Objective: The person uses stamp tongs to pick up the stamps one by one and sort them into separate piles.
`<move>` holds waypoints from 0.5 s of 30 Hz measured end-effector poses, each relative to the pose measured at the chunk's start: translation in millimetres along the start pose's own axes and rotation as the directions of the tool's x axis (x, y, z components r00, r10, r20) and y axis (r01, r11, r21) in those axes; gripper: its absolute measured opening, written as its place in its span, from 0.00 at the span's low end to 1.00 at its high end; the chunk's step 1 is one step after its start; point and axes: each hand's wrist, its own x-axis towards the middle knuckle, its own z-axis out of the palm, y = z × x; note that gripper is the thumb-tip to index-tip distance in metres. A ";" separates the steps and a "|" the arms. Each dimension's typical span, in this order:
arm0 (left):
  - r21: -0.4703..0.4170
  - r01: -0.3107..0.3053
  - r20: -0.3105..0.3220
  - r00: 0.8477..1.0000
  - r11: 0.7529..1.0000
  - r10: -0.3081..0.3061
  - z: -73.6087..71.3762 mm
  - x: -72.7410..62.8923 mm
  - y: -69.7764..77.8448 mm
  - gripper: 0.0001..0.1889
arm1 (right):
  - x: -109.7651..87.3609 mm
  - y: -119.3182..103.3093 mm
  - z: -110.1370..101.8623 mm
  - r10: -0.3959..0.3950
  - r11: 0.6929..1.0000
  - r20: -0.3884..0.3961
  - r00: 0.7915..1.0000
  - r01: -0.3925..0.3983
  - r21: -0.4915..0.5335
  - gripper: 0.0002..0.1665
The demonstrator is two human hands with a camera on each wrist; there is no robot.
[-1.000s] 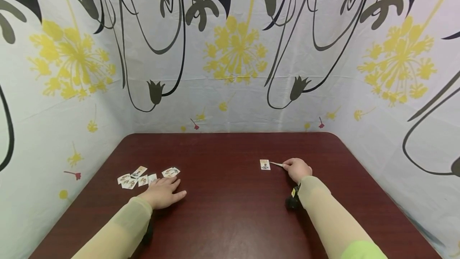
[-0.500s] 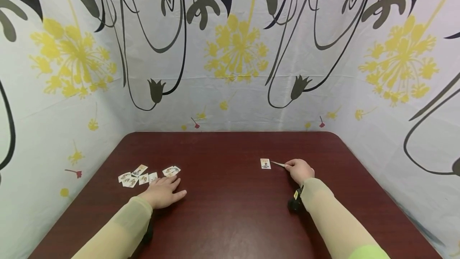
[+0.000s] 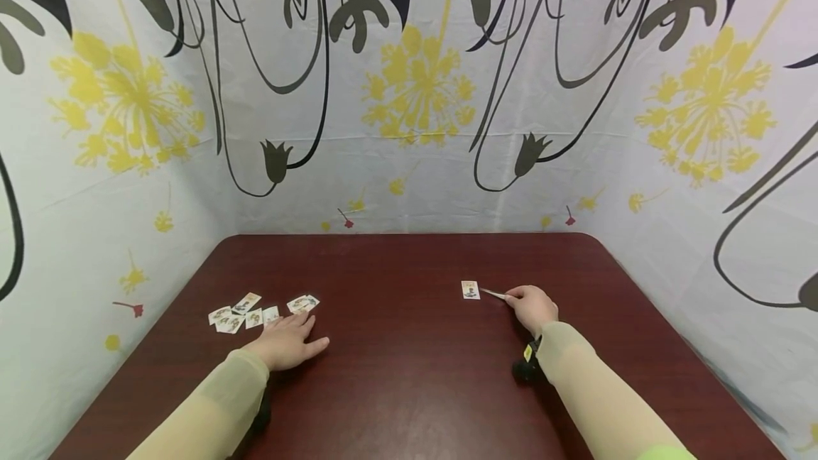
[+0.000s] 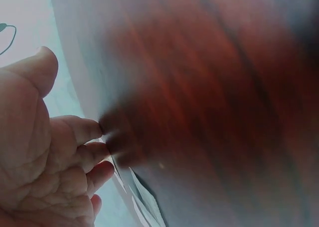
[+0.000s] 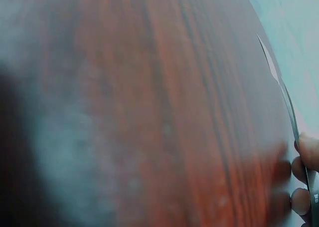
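A pair of tweezers is pinched by the right hand over the right half of the tabletop. The grip is narrow, with the slim metal tool held between thumb and fingers and its points directed toward the left edge. Whether the points are parted or together cannot be told.

A single printed card is laid flat right of the tabletop's middle, nearer the far edge than the near one. It is placed just beyond the points of the tweezers, and a small gap is seen between them in the head view.

The left hand is rested palm down toward the left edge, its fingers spread and its thumb held wide. A group of small printed cards is scattered by its fingertips, some overlapped, between the hand and the left edge. One card is partly hidden by the fingers; whether it is touched cannot be told.

Both arms are covered by pale sleeves. Beyond the far edge and along both sides, a flower-printed white cloth is hung.
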 end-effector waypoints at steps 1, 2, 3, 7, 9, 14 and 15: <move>0.002 -0.003 0.001 1.000 1.000 0.003 0.0 -0.1 0.2 0.39 | -1.0 -0.5 0.1 0.000 1.000 -0.001 1.000 0.000 0.002 0.15; 0.004 -0.007 0.001 1.000 1.000 0.007 -0.1 -0.3 0.4 0.39 | -1.9 -0.8 0.3 0.000 1.000 -0.003 1.000 0.000 0.003 0.15; 0.001 -0.007 0.001 1.000 1.000 0.007 -0.3 -0.6 0.8 0.39 | -2.6 -1.0 0.4 0.000 1.000 -0.005 1.000 0.000 0.007 0.15; -0.009 -0.009 -0.004 1.000 1.000 0.009 -0.7 -0.6 1.9 0.39 | -5.3 -1.8 0.8 0.006 1.000 -0.011 1.000 -0.006 0.013 0.14; -0.022 -0.004 -0.003 1.000 1.000 0.004 -1.2 -0.5 2.3 0.39 | -6.5 -2.2 0.8 0.006 1.000 -0.012 1.000 -0.006 0.011 0.14; -0.030 -0.005 0.005 1.000 1.000 0.005 -1.4 -0.1 2.2 0.39 | -10.3 -4.0 -0.2 0.016 1.000 -0.008 1.000 -0.016 0.019 0.13; -0.031 -0.006 0.005 1.000 1.000 0.006 -1.3 0.0 1.9 0.39 | -10.9 -4.1 -0.4 0.018 1.000 -0.007 1.000 -0.018 0.022 0.13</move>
